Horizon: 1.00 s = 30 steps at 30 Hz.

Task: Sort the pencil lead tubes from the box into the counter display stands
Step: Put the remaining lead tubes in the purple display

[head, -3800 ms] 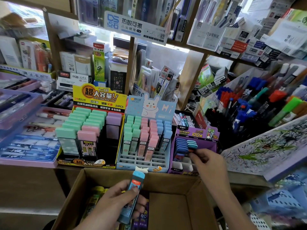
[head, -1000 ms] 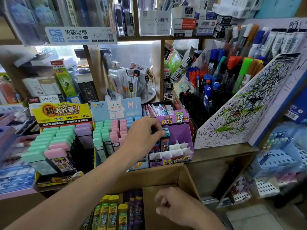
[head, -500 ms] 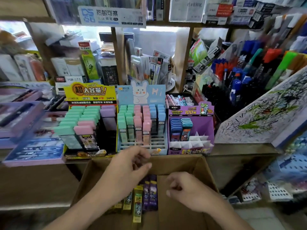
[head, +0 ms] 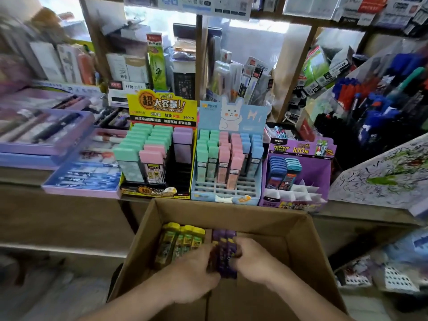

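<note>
A: What is being held by the hands?

B: The flat purple plastic lead tubes [head: 223,251] are being flanked. The right hand [head: 252,262] is being curled over their right edge, gripping them. The left hand [head: 192,272] is being laid against their left edge, but whether its fingers are being closed cannot be told, as they are being hidden by its back.

A: Where are the tubes being kept?

B: Side by side inside the open brown cardboard box [head: 231,214], just beside the yellow-green plastic lead tubes [head: 183,242].

A: How is the lift being done well?

B: By judgement, the bundle is best being squeezed evenly from both sides and raised level, so that no middle tube is being dropped and the yellow-green row is not being dragged along. The vacant white-divided slots [head: 298,193] in the purple cardboard display stand [head: 318,174] on the tabletop [head: 361,213] are probably being aimed for.
</note>
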Motion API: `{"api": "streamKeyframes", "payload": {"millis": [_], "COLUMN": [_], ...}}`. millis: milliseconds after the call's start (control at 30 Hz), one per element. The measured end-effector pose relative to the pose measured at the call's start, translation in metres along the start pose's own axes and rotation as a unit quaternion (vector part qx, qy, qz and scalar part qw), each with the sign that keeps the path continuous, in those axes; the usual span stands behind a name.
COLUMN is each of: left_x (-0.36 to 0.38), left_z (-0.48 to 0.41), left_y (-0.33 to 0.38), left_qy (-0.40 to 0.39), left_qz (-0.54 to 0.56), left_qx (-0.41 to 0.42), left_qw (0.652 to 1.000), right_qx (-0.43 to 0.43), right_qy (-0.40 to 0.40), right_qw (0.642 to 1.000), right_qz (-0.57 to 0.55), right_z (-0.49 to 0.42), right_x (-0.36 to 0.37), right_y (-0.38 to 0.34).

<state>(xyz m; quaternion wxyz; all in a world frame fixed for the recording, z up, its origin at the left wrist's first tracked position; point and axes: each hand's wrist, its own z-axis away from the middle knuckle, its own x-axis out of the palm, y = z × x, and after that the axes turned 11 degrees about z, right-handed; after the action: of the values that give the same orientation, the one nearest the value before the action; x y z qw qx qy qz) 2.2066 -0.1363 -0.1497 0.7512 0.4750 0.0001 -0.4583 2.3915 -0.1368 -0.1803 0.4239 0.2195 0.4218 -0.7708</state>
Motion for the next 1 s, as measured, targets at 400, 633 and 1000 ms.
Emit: {"api": "streamKeyframes", "payload": {"millis": [400,633,1000], "left_x": [-0.009,-0.008,-0.008], "left_z": [-0.002,-0.006,-0.007], "left_y": [-0.013,-0.012,-0.013], "left_qy": [0.065,0.057,0.039], "left_qz": [0.009,-0.019,-0.036], "left_qx": [-0.031,-0.016,-0.018], "left_qw": [0.997,0.998,0.998], "right_qx": [-0.043,-0.059,-0.013], "right_qy": [0.05,0.02,0.094], "right_qw": [0.996,0.989,0.982], "right_qz": [0.062,0.131,0.161], "right_z": [-0.007,-0.022,-0.032], "right_x": [0.013,0.005,0.022], "right_y": [-0.009,-0.018,-0.012]}}
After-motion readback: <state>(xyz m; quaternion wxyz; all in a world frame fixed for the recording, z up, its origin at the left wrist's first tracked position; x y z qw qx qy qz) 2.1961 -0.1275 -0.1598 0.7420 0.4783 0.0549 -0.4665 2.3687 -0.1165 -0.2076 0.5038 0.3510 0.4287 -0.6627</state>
